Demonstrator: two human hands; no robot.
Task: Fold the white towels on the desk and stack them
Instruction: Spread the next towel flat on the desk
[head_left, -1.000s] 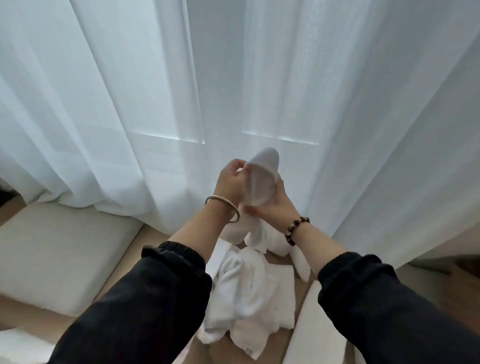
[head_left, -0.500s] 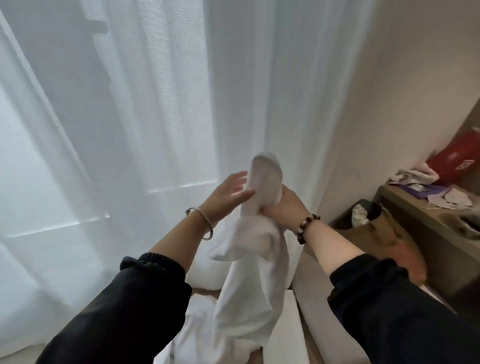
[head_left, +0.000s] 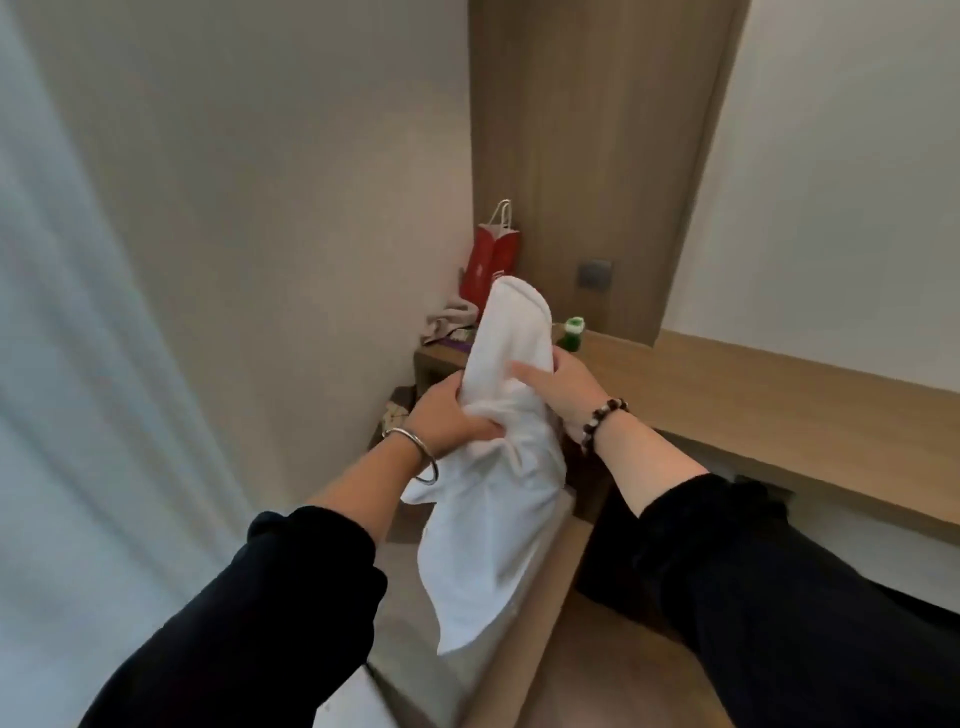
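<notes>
Nearest, the white towel (head_left: 493, 530): unfolded, held in the air between both hands, upper end standing above them, lower end hanging loose. Left hand (head_left: 448, 415) — spread open half a second ago — now bunches the cloth in curled fingers; right hand (head_left: 563, 387) wraps the opposite side, thumb hidden. Beyond: wooden desk (head_left: 779, 410), green bottle (head_left: 573, 332), red paper bag (head_left: 491, 260) — the view has swung from curtain to desk, so laying out and folding probably follow; nothing seen stacked.

Bare wood of the desk (head_left: 779, 410) is shown at frame right; its far end, at centre, is occupied by a red bag (head_left: 491, 262), green bottle (head_left: 572, 332) and crumpled cloth (head_left: 448, 323).
</notes>
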